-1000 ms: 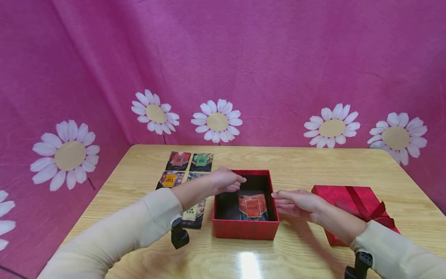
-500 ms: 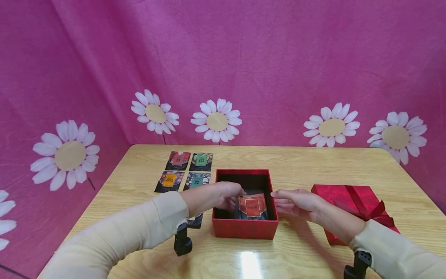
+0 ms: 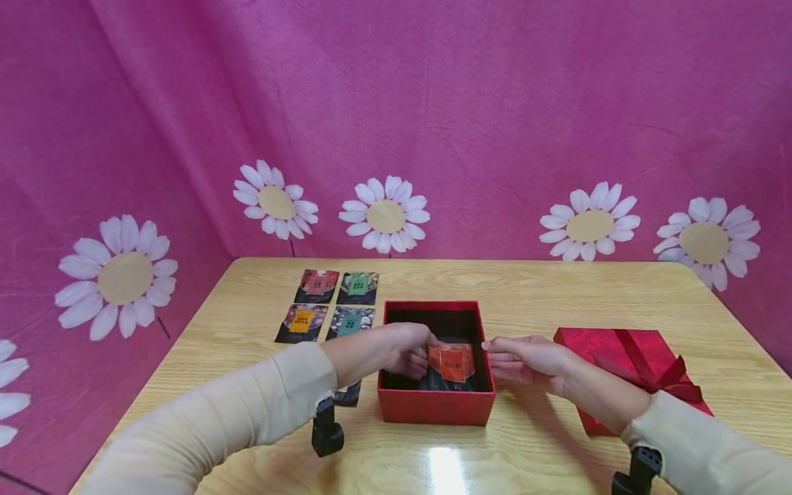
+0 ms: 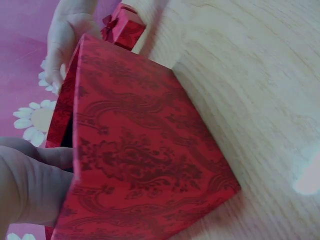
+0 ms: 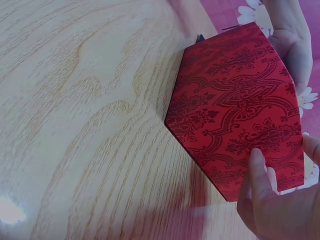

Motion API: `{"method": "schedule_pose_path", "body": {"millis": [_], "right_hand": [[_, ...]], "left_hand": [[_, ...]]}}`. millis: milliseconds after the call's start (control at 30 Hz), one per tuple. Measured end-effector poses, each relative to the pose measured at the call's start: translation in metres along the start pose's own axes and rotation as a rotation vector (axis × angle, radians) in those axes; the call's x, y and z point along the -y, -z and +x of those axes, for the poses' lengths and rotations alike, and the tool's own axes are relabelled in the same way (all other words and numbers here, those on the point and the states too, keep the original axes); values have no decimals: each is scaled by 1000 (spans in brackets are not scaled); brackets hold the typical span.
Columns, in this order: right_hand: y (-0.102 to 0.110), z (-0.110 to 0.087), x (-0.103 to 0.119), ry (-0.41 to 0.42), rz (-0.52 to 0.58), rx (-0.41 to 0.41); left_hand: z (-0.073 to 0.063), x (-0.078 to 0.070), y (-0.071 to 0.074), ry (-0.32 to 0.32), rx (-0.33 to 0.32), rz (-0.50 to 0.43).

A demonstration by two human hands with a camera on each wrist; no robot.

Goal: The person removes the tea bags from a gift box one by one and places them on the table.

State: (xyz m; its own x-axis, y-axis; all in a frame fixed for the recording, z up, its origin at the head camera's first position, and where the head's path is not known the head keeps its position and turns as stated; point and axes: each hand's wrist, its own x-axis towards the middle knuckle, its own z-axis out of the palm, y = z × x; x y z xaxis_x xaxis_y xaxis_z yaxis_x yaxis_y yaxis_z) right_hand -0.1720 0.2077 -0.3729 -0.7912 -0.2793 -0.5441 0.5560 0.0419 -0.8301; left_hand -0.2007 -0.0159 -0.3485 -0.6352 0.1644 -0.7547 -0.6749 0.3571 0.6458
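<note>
A red patterned gift box [image 3: 436,408], lidless and dark inside, stands mid-table. In it lies a flat pouch [image 3: 452,364] with an orange-red label and dark lower part. My left hand [image 3: 405,347] reaches into the box over its left side, pinching the pouch's left edge, thumb at the upper corner. Its fingertips are partly hidden; in the left wrist view the box wall [image 4: 135,145] covers them. My right hand [image 3: 526,357] holds the box's right wall, thumb at the rim and fingers [image 5: 259,172] against the patterned outside.
Several dark pouches with coloured labels, such as an orange one [image 3: 302,322] and a green one [image 3: 357,287], lie left of the box, partly behind my left forearm. The red lid [image 3: 609,347] with its ribbon bow [image 3: 671,378] lies on the right. A pink daisy-print cloth [image 3: 482,137] hangs behind.
My left hand has gone down from above the box's left side to the pouch inside. The pouch has shifted slightly right and tilted. My right hand stays at the right wall.
</note>
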Motion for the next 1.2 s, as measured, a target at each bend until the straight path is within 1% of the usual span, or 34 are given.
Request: {"method": "schedule_pose_path", "body": {"millis": [200,333,433,667,800,900,1000,1133,1200], "right_hand": [[0,-1,0,11,0,18],[0,-1,1,15,6,27],[0,-1,1,19,15,36],[1,-1,1,28,15,57],[2,0,1,18,19,54],[1,0,1,17,22,53],[2,-1,1,22,29,63],[3,-1,1,27,30,76],[2,-1,1,25,29,76]], "left_hand": [[0,-5,2,-37,33,-35],[1,-8,2,-41,63,-62],[3,-11,1,-33,93,-82],[5,-24,-4,-36,124,-79],[9,-34,-6,-4,155,-90],[13,-36,-9,7,152,-59],[18,-34,-16,11,148,2],[21,-31,-23,-2,157,65],[20,-32,-25,-21,153,73]]}}
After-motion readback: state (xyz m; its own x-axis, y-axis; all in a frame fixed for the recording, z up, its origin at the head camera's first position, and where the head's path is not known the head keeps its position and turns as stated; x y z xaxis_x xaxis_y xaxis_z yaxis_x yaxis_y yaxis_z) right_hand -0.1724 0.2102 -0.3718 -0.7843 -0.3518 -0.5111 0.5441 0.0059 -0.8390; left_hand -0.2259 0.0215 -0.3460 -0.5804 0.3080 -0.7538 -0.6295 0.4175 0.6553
